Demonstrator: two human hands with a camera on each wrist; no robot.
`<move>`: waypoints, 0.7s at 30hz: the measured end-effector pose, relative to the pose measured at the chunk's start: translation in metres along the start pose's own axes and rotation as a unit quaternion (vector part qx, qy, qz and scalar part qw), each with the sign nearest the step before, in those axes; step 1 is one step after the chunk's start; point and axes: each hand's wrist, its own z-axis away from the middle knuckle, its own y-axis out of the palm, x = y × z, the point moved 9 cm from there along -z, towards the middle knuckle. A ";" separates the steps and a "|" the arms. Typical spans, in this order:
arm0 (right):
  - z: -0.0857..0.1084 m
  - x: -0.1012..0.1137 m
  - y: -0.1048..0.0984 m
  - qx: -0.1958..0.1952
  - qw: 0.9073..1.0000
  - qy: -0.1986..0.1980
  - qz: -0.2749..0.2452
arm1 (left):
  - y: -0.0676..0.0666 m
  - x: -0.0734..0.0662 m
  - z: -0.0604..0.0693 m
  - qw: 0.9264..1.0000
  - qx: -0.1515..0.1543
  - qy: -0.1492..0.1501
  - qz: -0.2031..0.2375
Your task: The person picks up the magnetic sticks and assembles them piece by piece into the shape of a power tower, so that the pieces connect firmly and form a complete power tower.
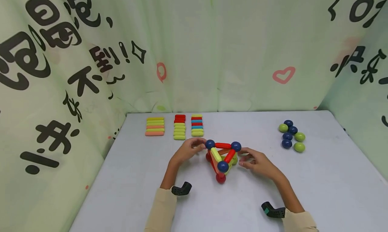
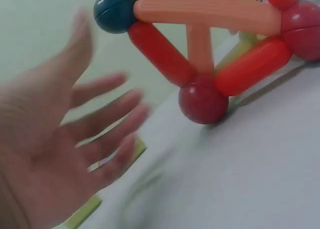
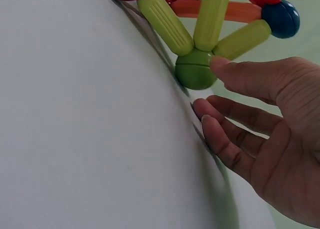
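Observation:
A frame of balls and rods [image 1: 223, 145] stands on the table between the two hands, blue balls at its top corners. Its lower corners carry red balls [image 2: 203, 100] and a green ball [image 3: 195, 70]. To its left, my left hand [image 1: 189, 150] has its fingers spread; in the left wrist view the left hand [image 2: 75, 134] is apart from the frame and holds nothing. On the other side, my right hand [image 1: 257, 163] is loosely bent. In the right wrist view the right hand's thumb [image 3: 250, 79] overlaps the green ball's edge; whether it touches, I cannot tell.
Rows of coloured rods lie at the back left: yellow and orange ones [image 1: 155, 126], red and yellow ones [image 1: 179, 127], and a mixed row [image 1: 197, 125]. Several loose blue and green balls [image 1: 287, 136] lie at the back right. A printed curtain [image 1: 236, 50] surrounds the white table [image 1: 136, 178].

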 end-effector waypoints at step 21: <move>-0.010 0.009 0.026 -0.003 0.999 0.015 0.044 | -0.065 0.017 0.020 0.895 -0.237 -0.079 -0.370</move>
